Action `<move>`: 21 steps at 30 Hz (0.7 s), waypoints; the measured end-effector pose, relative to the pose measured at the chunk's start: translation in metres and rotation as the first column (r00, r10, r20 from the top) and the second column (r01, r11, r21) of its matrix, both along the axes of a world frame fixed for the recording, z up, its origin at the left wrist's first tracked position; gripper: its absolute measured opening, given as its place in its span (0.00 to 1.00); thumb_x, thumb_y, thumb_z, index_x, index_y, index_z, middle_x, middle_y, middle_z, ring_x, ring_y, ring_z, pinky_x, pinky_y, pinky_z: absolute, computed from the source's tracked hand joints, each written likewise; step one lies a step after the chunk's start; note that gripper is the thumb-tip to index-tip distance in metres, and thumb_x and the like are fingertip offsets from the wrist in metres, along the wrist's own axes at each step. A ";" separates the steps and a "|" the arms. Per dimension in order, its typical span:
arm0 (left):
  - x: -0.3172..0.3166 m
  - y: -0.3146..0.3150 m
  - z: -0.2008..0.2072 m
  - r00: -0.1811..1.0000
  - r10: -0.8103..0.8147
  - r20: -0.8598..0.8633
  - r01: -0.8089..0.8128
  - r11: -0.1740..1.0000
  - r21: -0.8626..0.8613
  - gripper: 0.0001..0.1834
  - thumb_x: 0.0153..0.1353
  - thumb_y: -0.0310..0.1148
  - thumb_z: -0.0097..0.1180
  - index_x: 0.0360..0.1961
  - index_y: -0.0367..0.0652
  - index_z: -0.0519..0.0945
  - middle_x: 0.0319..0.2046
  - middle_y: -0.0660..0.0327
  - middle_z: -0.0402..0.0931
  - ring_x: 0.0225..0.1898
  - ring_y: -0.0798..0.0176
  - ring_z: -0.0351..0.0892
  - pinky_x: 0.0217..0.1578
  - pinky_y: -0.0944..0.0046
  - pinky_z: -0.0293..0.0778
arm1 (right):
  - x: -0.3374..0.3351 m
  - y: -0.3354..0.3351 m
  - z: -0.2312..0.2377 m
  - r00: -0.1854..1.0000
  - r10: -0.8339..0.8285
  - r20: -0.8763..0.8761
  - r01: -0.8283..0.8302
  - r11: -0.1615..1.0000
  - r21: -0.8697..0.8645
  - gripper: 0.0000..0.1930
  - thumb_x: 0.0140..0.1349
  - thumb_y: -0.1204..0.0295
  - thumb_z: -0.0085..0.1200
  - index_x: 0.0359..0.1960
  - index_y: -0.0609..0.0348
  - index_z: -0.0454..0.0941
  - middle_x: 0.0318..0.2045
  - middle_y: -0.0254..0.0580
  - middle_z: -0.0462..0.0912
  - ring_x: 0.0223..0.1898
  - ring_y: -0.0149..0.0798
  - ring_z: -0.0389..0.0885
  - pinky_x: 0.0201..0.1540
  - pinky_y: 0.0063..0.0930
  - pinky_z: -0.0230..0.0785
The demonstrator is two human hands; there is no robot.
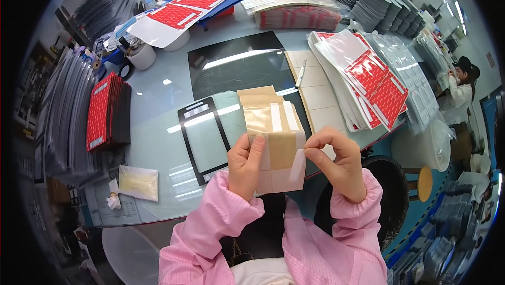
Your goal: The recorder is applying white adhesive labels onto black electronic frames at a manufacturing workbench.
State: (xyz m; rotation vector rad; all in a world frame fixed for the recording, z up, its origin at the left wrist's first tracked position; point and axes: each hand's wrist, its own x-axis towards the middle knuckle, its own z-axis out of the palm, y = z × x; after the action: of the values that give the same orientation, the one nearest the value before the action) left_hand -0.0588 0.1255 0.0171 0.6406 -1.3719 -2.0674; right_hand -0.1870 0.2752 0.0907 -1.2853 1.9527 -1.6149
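Note:
My left hand (245,166) is closed on a tan stack of film sheets (281,151) with white strips on its face, the thumb lying across its left side. At the stack's right edge, the thumb and index finger of my right hand (339,161) are pinched together on the upper end of a pale whitish strip (298,165). Left of the stack, a glass panel with a black border (190,145) lies flat on the table. Beyond the stack is a black sheet (236,56), partly covered by its top edge.
A slim cutter (301,73) rests on tan boards (318,87). Red-and-white sheets (368,80) are piled at right. Upright red-faced panels (105,111) stand at left, near a plastic packet (138,183). A white bin (423,145) and a wooden stool (424,184) are off the table's right side.

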 end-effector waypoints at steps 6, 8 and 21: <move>0.002 0.004 0.004 1.000 -0.008 -0.009 0.007 1.000 -0.017 0.14 0.78 0.38 0.52 0.46 0.36 0.80 0.38 0.64 0.84 0.39 0.76 0.78 0.40 0.72 0.75 | -0.001 -0.008 -0.005 1.000 -0.016 -0.015 0.016 1.000 0.023 0.04 0.62 0.83 0.62 0.38 0.65 0.82 0.34 0.36 0.83 0.36 0.29 0.75 0.44 0.23 0.67; 0.002 0.004 0.004 1.000 -0.010 -0.010 0.010 1.000 -0.023 0.14 0.78 0.38 0.52 0.46 0.36 0.80 0.38 0.64 0.84 0.38 0.76 0.78 0.40 0.72 0.75 | -0.002 -0.010 -0.009 0.999 -0.023 -0.044 0.024 0.999 0.024 0.05 0.61 0.83 0.62 0.38 0.65 0.82 0.34 0.37 0.83 0.35 0.29 0.75 0.43 0.23 0.67; 0.003 0.004 0.005 0.999 -0.036 -0.021 0.035 0.999 -0.032 0.14 0.79 0.38 0.51 0.49 0.36 0.81 0.41 0.64 0.84 0.41 0.76 0.78 0.42 0.73 0.75 | -0.004 -0.023 -0.025 0.863 -0.130 -0.488 0.117 0.991 -0.056 0.11 0.53 0.82 0.68 0.37 0.59 0.82 0.32 0.39 0.82 0.35 0.41 0.78 0.39 0.34 0.69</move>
State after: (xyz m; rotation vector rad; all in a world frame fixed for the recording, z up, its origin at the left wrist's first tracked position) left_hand -0.0555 0.1292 0.0219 0.5832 -1.4104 -2.0699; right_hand -0.1915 0.2527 0.0658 -1.7519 2.3531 -1.4696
